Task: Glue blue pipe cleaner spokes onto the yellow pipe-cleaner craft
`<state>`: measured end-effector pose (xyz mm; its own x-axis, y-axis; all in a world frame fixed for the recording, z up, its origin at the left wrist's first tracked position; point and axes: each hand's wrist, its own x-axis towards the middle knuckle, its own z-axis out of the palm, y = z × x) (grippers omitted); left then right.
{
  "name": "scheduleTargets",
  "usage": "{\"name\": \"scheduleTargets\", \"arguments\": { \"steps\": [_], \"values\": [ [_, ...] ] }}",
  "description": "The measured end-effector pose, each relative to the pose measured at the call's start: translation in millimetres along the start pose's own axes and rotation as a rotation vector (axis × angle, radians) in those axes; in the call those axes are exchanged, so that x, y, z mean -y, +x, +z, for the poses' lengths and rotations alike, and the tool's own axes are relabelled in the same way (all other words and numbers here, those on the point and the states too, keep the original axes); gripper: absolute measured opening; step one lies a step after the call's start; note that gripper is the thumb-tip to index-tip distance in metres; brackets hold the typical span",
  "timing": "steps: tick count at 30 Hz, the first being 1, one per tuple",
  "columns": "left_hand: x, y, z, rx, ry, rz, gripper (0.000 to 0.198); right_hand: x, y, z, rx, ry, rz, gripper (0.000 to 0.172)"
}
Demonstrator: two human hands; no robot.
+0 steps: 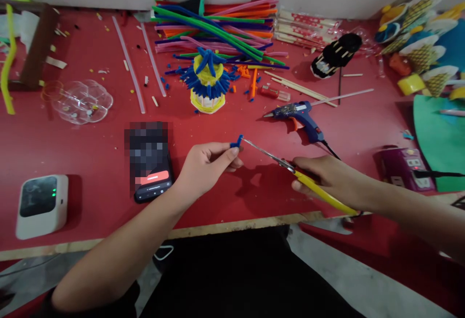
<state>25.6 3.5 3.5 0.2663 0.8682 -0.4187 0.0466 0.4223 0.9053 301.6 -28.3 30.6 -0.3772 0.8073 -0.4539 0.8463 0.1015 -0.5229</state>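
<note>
Between thumb and fingers, my left hand point(209, 168) pinches a short bent piece of blue pipe cleaner point(237, 142) above the red table. My right hand point(323, 175) is closed around the yellow handles of long-nosed pliers or scissors point(315, 191); the kind is hard to tell. The tool's thin metal tip reaches left to the upper end of the blue piece; whether it touches cannot be made out. Behind my hands stands a small blue and yellow pipe-cleaner model point(208, 82) with a fringed tier and a star-shaped top.
A blue glue gun point(296, 114) lies behind my right hand, its cord running to a purple power strip point(403, 168). Left of my left hand is a phone point(152, 163). Coloured pipe cleaners point(218, 27) are heaped at the back. A white device point(42, 206) sits front left.
</note>
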Motion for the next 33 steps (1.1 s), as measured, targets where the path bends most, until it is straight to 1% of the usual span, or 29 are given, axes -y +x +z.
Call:
{"name": "scheduleTargets", "arguments": {
  "steps": [5,10,19,24,29,33],
  "values": [
    [-0.1,-0.6,-0.8,0.051,0.030,0.010,0.019,-1.9,-0.1,-2.0,0.087,0.015,-0.003,0.068],
    [1.2,0.1,-1.1,0.101,0.084,0.033,0.022,-6.5,0.1,-2.7,0.102,0.008,-0.019,0.070],
    [4.4,1.1,-2.5,0.119,0.055,0.007,0.018,-8.8,1.6,-2.1,0.043,-0.068,-0.015,0.075],
    [5.2,2.1,-2.1,0.114,0.061,0.020,0.019,-13.8,2.1,1.6,0.004,-0.105,-0.066,0.070],
    [4.3,6.8,-1.8,0.109,0.010,0.035,0.019,-17.3,5.8,10.4,-0.091,-0.158,-0.073,0.068],
    [5.4,9.4,-3.1,0.109,-0.019,0.050,0.014,-11.9,8.5,11.6,-0.073,-0.128,-0.064,0.069]
  ]
}}
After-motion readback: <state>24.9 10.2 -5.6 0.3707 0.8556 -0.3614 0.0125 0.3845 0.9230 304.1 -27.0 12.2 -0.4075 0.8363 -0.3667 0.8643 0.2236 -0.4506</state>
